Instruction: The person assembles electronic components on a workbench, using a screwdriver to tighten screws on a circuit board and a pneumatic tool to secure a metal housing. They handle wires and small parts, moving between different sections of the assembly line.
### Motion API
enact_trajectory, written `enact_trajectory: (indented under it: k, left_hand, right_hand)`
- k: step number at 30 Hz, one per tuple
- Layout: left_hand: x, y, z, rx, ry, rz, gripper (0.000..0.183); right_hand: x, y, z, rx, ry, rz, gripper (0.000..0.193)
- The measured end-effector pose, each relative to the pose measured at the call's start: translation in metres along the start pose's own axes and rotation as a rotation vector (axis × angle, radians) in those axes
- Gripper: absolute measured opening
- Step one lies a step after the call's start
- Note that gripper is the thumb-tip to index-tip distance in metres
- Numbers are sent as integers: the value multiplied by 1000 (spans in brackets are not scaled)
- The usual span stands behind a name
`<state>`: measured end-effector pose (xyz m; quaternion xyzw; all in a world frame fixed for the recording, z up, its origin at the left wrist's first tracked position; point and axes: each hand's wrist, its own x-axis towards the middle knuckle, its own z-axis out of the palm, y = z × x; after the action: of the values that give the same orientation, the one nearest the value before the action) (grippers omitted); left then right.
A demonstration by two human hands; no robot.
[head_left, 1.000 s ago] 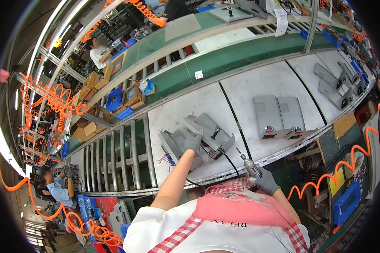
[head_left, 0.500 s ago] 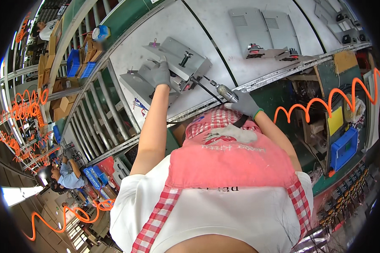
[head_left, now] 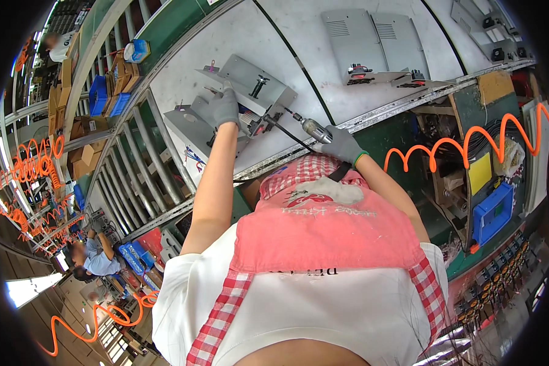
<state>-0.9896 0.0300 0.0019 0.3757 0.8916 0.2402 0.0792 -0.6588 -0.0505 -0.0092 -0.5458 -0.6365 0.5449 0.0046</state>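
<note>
My left hand, in a grey glove, is closed on the near side of a bent grey metal panel; its fingertips are partly hidden. The panel bears a black threaded fitting and leans over a second grey panel with small dark parts and wires. In my right hand, also gloved, is a power screwdriver. Its bit points up and left at the near end of the panel, close to a black rod; whether it touches cannot be made out.
Two more grey vented panels stand farther right on the white table, with others at the far right. A metal rail runs along the near edge. Rollers lie left; an orange coiled hose and blue bin are right.
The whole view has shifted slightly. The screwdriver's bit has come a little nearer the panel's end. My left hand stays on the panel.
</note>
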Motion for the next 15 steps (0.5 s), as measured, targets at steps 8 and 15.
enact_trajectory:
  k: [8, 15]
  left_hand:
    - [-20, 35, -8, 127, 28, -80, 58]
    - [-26, 40, -16, 120, 36, -116, 58]
  right_hand:
    - [5, 9, 15, 45, 44, -6, 60]
    - [12, 17, 29, 152, 88, -53, 51]
